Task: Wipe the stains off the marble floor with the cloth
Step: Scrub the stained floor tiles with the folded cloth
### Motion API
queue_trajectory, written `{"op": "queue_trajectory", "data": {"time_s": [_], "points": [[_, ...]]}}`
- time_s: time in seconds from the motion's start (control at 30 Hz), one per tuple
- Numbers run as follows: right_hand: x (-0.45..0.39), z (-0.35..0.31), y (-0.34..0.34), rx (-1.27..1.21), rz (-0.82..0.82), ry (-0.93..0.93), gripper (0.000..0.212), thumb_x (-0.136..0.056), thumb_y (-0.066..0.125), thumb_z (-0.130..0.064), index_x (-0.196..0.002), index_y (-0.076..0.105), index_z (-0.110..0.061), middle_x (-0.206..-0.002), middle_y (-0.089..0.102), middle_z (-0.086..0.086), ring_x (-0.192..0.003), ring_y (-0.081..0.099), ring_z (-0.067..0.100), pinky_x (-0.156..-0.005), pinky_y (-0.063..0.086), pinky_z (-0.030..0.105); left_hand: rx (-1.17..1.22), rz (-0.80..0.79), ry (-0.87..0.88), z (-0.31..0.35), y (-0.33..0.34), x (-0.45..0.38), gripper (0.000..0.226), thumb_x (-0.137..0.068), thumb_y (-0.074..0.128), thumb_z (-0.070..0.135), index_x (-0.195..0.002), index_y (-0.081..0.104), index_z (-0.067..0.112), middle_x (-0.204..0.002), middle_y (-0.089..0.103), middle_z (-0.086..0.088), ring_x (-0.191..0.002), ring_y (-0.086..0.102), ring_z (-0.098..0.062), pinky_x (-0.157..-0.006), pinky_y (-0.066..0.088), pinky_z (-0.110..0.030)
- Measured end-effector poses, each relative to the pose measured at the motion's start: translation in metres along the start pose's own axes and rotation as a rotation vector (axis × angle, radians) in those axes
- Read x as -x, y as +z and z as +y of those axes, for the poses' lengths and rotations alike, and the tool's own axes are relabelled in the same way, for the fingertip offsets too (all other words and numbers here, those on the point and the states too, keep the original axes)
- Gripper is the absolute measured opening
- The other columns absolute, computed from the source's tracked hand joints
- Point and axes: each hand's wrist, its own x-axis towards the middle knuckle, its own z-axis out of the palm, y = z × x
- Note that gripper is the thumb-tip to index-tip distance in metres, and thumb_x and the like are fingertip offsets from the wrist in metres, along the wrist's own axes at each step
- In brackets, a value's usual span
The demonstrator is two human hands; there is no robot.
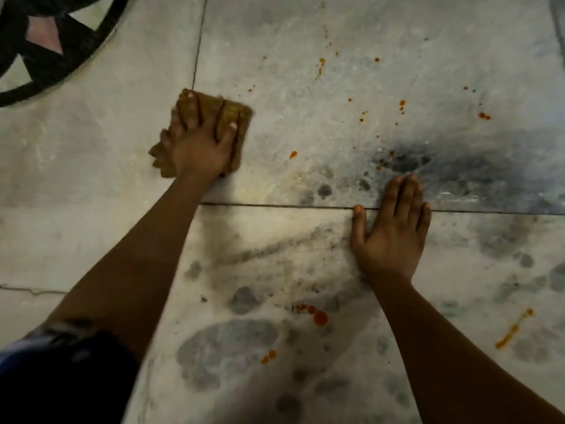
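Two hands rest on the marble floor (305,87) as I look down: my left hand (200,142) presses flat on the brown cloth (235,117) by a tile seam, my right hand (393,231) lies open, fingers straight, among orange stains (319,316).

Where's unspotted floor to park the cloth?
Free: pale slab between the inlay and the left hand on the cloth, and below the left forearm's left. Crowded: orange spots scatter from the cloth rightward, past the right hand.
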Motion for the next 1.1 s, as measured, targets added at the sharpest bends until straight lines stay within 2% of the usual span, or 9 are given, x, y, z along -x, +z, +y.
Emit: {"op": "queue_trajectory", "data": {"time_s": [0.1, 0.2, 0.3, 0.4, 0.57, 0.67, 0.8, 0.97, 1.1], "points": [[0.001, 0.001, 0.001, 0.010, 0.006, -0.003, 0.076, -0.088, 0.024, -0.051, -0.148, 0.019, -0.005, -0.155, 0.017, 0.019, -0.142, 0.017, 0.032, -0.114, 0.004, 0.039, 0.062, -0.003, -0.063, 0.047, 0.002, -0.033, 0.059, -0.093, 0.028, 0.058, -0.147, 0.018, 0.038, -0.159, 0.005, -0.008, -0.143, 0.002, -0.039, -0.113, 0.002, -0.058], [-0.001, -0.001, 0.001, 0.008, 0.017, 0.004, 0.075, -0.088, 0.024, -0.051, -0.147, 0.022, -0.005, -0.154, 0.020, 0.020, -0.141, 0.020, 0.033, -0.114, 0.008, 0.041, -0.019, -0.025, 0.198, 0.060, 0.009, -0.018, 0.064, -0.087, 0.023, 0.064, -0.146, 0.017, 0.039, -0.159, 0.005, -0.006, -0.143, 0.001, -0.038, -0.111, 0.003, -0.056], [-0.001, -0.003, 0.000, 0.005, 0.018, 0.011, 0.075, -0.088, 0.026, -0.050, -0.146, 0.024, -0.004, -0.153, 0.022, 0.021, -0.140, 0.023, 0.035, -0.113, 0.010, 0.042, -0.082, 0.013, 0.411, 0.023, 0.009, 0.016, 0.064, -0.083, 0.017, 0.065, -0.144, 0.024, 0.043, -0.158, 0.013, 0.002, -0.145, 0.008, -0.030, -0.111, 0.012, -0.049], [-0.002, -0.003, -0.001, 0.004, 0.016, 0.022, 0.075, -0.087, 0.026, -0.051, -0.146, 0.025, -0.005, -0.153, 0.023, 0.020, -0.140, 0.023, 0.034, -0.113, 0.010, 0.040, -0.058, 0.006, 0.287, 0.004, 0.001, -0.009, 0.061, -0.086, 0.020, 0.062, -0.143, 0.025, 0.043, -0.158, 0.013, 0.005, -0.145, 0.009, -0.028, -0.110, 0.014, -0.048], [-0.003, -0.002, 0.000, 0.017, 0.013, 0.017, 0.075, -0.088, 0.027, -0.051, -0.147, 0.024, -0.005, -0.153, 0.021, 0.019, -0.141, 0.021, 0.033, -0.114, 0.006, 0.038, 0.040, -0.051, 0.113, 0.066, -0.007, -0.083, 0.055, -0.094, 0.029, 0.055, -0.146, 0.019, 0.039, -0.159, 0.003, -0.003, -0.144, -0.001, -0.037, -0.111, 0.003, -0.058], [-0.002, -0.002, 0.001, 0.016, 0.007, 0.022, 0.075, -0.087, 0.027, -0.052, -0.147, 0.024, -0.006, -0.153, 0.021, 0.019, -0.141, 0.021, 0.032, -0.114, 0.004, 0.037, -0.004, -0.079, 0.276, 0.088, 0.000, -0.064, 0.063, -0.089, 0.026, 0.064, -0.147, 0.015, 0.040, -0.159, 0.000, -0.003, -0.144, -0.005, -0.037, -0.111, -0.003, -0.057], [-0.003, -0.003, 0.000, 0.013, 0.012, 0.030, 0.075, -0.087, 0.027, -0.052, -0.147, 0.025, -0.006, -0.153, 0.023, 0.019, -0.141, 0.022, 0.033, -0.114, 0.005, 0.038, -0.092, -0.059, 0.546, 0.040, 0.002, -0.014, 0.073, -0.077, 0.013, 0.072, -0.145, 0.018, 0.044, -0.159, 0.007, 0.003, -0.145, 0.003, -0.030, -0.112, 0.006, -0.050], [-0.003, -0.002, 0.001, 0.010, 0.006, 0.020, 0.076, -0.087, 0.025, -0.053, -0.148, 0.021, -0.008, -0.154, 0.019, 0.017, -0.142, 0.019, 0.031, -0.114, 0.003, 0.037, 0.018, -0.076, 0.147, 0.037, -0.009, -0.064, 0.059, -0.091, 0.030, 0.062, -0.145, 0.018, 0.043, -0.159, 0.003, -0.003, -0.144, 0.001, -0.035, -0.112, 0.004, -0.057], [-0.002, -0.002, 0.001, 0.007, 0.005, 0.013, 0.076, -0.088, 0.023, -0.053, -0.148, 0.019, -0.008, -0.155, 0.017, 0.017, -0.143, 0.017, 0.031, -0.114, 0.001, 0.036, 0.014, -0.123, 0.278, 0.090, 0.002, -0.042, 0.059, -0.092, 0.028, 0.061, -0.146, 0.013, 0.042, -0.159, -0.001, -0.004, -0.143, -0.004, -0.039, -0.111, -0.005, -0.058]]}}
